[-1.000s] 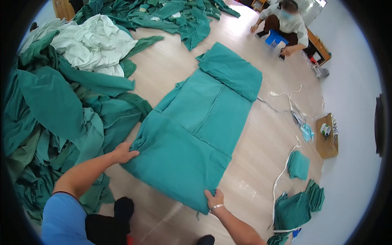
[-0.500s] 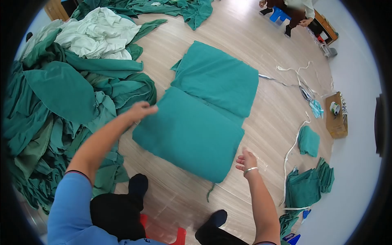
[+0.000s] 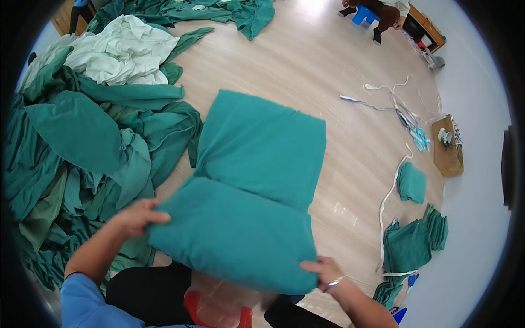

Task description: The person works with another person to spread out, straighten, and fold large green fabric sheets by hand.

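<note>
A folded teal cloth point(image 3: 262, 147) lies on the floor in front of me, in two padded halves with a crease across the middle. My left hand point(image 3: 139, 216) grips the left corner of its near half, thumb on top. At the near right corner, my right hand point(image 3: 326, 273), with a bracelet at the wrist, pinches the edge. The near edge looks slightly raised and blurred.
Left of me is a big heap of green cloth point(image 3: 76, 131) with white cloth point(image 3: 123, 49) on it. Folded green bundles point(image 3: 407, 246), a cord point(image 3: 387, 202) and a cardboard box point(image 3: 448, 153) are on the right. A person point(image 3: 389, 16) sits at the back right.
The cloth's far end has been folded in, and the cloth has shifted toward me. My hands let go of the near edge, then took hold of the near corners again.
</note>
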